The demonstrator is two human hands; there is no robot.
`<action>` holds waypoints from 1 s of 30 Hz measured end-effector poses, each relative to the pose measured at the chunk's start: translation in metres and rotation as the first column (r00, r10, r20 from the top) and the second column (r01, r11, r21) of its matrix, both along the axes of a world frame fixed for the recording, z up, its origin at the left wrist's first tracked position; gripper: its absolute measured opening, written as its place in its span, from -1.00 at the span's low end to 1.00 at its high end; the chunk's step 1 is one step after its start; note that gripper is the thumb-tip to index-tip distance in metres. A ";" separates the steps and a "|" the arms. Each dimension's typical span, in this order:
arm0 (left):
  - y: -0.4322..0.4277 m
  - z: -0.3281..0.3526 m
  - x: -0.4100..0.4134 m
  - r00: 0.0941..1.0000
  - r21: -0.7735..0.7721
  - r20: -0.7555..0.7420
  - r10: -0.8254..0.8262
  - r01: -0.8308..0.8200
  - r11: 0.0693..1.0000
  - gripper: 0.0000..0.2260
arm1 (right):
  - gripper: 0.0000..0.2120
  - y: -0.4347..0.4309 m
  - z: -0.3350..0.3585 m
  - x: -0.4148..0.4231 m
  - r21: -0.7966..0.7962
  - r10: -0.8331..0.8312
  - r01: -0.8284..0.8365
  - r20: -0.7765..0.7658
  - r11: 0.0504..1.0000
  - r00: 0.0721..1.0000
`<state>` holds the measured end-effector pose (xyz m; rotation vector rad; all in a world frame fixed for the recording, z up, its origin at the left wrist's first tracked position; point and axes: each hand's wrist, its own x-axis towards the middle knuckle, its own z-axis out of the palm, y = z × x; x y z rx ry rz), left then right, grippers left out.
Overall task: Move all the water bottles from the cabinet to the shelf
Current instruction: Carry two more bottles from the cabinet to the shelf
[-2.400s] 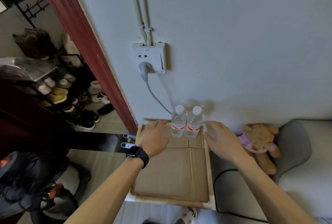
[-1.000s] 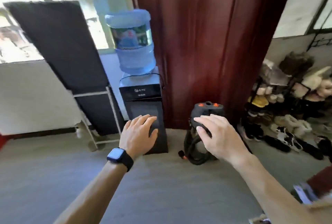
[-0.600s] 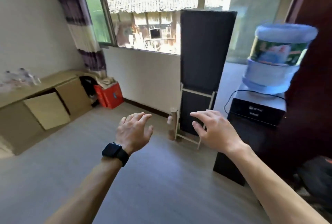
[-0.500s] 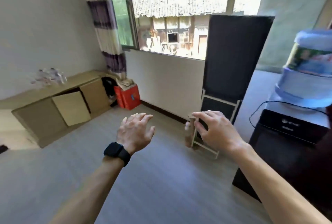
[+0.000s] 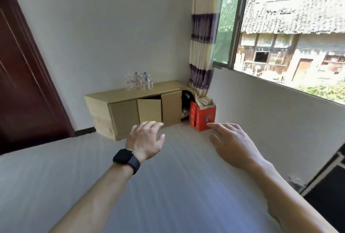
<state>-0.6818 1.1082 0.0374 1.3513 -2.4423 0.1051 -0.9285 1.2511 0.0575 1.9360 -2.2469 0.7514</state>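
A low light-wood cabinet [image 5: 123, 108] stands against the far white wall, across the room from me. Several clear water bottles [image 5: 139, 81] with red labels are clustered upright on its top. One cabinet door [image 5: 149, 111] hangs ajar. My left hand [image 5: 146, 139], with a black watch on its wrist, is held out in front of me, fingers spread, holding nothing. My right hand [image 5: 231, 143] is also held out with fingers apart and nothing in it. Both hands are far short of the cabinet. The shelf is out of view.
A red cardboard box [image 5: 202, 117] stuffed with paper stands on the floor at the cabinet's right end, under a striped curtain [image 5: 202, 46]. A dark red door [image 5: 22, 83] is on the left. A black panel [image 5: 328, 180] leans at the lower right below the window.
My view has swung left from the shelf with two bottles, past the water dispenser and window, to face the cabinet. Both hands have stayed held out with nothing in them.
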 end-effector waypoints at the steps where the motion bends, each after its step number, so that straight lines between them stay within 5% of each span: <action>1: -0.020 0.000 0.002 1.000 -0.004 -0.002 0.018 -0.018 1.000 -0.59 | -0.62 -0.026 -0.001 0.000 -0.002 0.025 -0.025 -0.012 1.000 1.000; 18: -0.377 0.034 0.032 0.944 -0.066 -0.023 0.330 -0.331 0.941 -0.59 | -0.62 -0.478 0.026 -0.004 -0.049 0.345 -0.345 -0.012 0.937 0.939; 30: -0.687 0.015 0.085 0.953 -0.033 -0.006 0.303 -0.303 0.952 -0.56 | -0.62 -0.788 0.006 0.047 -0.086 0.279 -0.279 -0.016 0.956 0.960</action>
